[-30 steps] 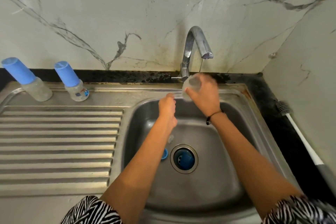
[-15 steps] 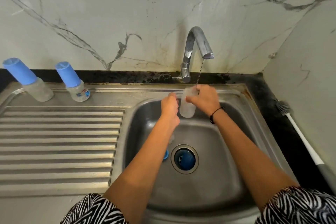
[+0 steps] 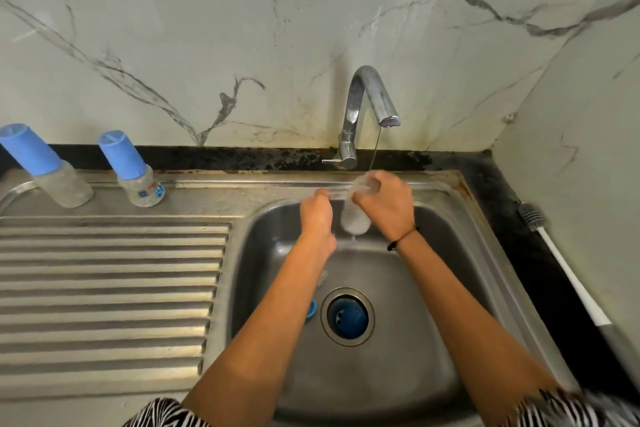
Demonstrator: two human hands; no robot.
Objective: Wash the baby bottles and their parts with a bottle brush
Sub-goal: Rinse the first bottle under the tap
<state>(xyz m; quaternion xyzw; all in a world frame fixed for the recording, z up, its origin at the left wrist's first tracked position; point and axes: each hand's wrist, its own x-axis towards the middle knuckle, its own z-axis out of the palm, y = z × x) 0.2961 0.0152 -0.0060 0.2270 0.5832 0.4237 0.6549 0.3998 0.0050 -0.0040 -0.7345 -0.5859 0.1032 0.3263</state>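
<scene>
My right hand [image 3: 386, 206] grips a clear baby bottle [image 3: 355, 220] near its top. It holds the bottle roughly upright over the back of the steel sink [image 3: 433, 340], under a thin stream from the tap [image 3: 367, 97]. Water runs off the bottle's base. My left hand [image 3: 317, 215] is close beside the bottle on its left with fingers curled; what it holds is hidden. The bottle brush [image 3: 568, 274], with a white handle and grey head, lies on the dark counter at the right, away from both hands.
Two capped bottles with blue lids [image 3: 48, 170] [image 3: 133, 172] lean at the back of the ribbed drainboard [image 3: 104, 288]. A blue ring part [image 3: 311, 308] and a small clear piece [image 3: 322, 279] lie by the drain [image 3: 348, 317], which has something blue in it. Marble walls close in behind and to the right.
My right hand lowered the bottle from up beside the spout and turned it upright under the stream. My left hand stayed next to it.
</scene>
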